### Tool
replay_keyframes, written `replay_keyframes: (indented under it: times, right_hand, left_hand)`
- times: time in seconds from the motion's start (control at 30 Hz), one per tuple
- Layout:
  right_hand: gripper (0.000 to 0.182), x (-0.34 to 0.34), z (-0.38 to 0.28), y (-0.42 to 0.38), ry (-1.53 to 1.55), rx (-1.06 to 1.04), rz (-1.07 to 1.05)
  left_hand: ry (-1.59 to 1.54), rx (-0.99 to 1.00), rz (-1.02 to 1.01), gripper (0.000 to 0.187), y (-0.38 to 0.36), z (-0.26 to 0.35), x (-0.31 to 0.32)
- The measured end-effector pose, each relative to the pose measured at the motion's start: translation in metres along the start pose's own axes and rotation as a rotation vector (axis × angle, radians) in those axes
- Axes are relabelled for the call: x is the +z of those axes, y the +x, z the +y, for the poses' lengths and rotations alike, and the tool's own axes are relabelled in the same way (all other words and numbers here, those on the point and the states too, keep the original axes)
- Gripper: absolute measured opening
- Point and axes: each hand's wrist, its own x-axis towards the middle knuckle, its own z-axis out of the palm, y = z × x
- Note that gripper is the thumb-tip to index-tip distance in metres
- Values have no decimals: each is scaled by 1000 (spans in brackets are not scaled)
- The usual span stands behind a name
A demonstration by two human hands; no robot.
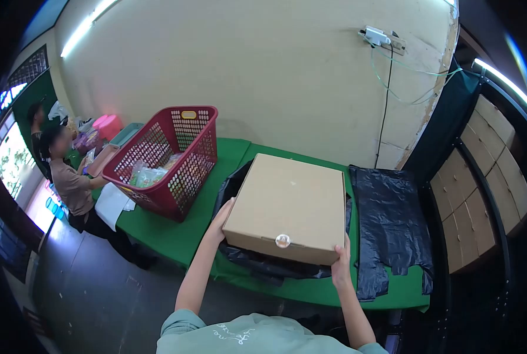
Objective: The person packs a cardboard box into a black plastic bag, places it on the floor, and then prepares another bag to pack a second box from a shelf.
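Fingers of left hand (221,219) and right hand (341,262) grip the box (287,200) over black plastic (243,258), near the counter's (310,292) front edge. Positioning seems underway, calling next for level support.

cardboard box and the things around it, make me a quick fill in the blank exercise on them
1. Of the left hand and the right hand, ____ touch the cardboard box.
2. The red basket stands to the ____ of the cardboard box.
3. The tablecloth under the red basket is ____ in colour.
4. The plastic bag right of the cardboard box is ____ in colour.

Missing words: both; left; green; black.
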Motion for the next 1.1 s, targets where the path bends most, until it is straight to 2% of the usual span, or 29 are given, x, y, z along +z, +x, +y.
replay_keyframes:
  times: [0.03, 0.07, 0.17, 0.2, 0.33, 0.47, 0.57, 0.6, 0.7, 0.73, 0.8, 0.93, 1.03, 1.1]
  right_hand:
    - [71, 4, 8, 4, -8, 12, 31]
    - [64, 11, 12, 3, -44, -50, 52]
    - [60, 16, 23, 7, -20, -43, 108]
    - [55, 13, 30, 9, -31, -33, 129]
    - [51, 23, 38, 10, -104, -93, 140]
    - [49, 30, 48, 8, -147, -213, 245]
    - [49, 36, 40, -2, -117, -200, 251]
    - [48, 37, 38, -4, -104, -189, 259]
    - [46, 35, 40, -2, -129, -216, 264]
    - [46, 30, 46, 1, -223, -299, 292]
    - [45, 20, 57, 9, -412, -466, 345]
    - [47, 8, 58, 14, -101, -159, 263]
    - [52, 8, 53, 9, 2, -85, 204]
    - [59, -1, 49, 10, -28, -32, 116]
  left_hand:
    - [-48, -34, -21, 43, -2, 6, 4]
    - [12, 92, -106, 50, 3, 5, 0]
    - [241, 119, -27, 56, 4, 8, 0]
    - [237, 129, -67, 61, 7, 8, -2]
    - [34, 155, -165, 54, 43, -3, -21]
    - [25, 106, -82, 47, 47, -4, -20]
    - [-15, 178, -37, 47, 25, -4, -19]
    - [-14, 176, -95, 50, 20, -6, -24]
    - [155, 124, -68, 57, -18, -6, -18]
    - [275, 114, -14, 63, -21, -17, -25]
    - [211, 94, 38, 64, -23, -30, -27]
    - [288, 82, 118, 69, -33, -28, -18]
    - [350, 30, 191, 69, -45, -18, -4]
    - [362, 24, 124, 71, -45, -19, -9]
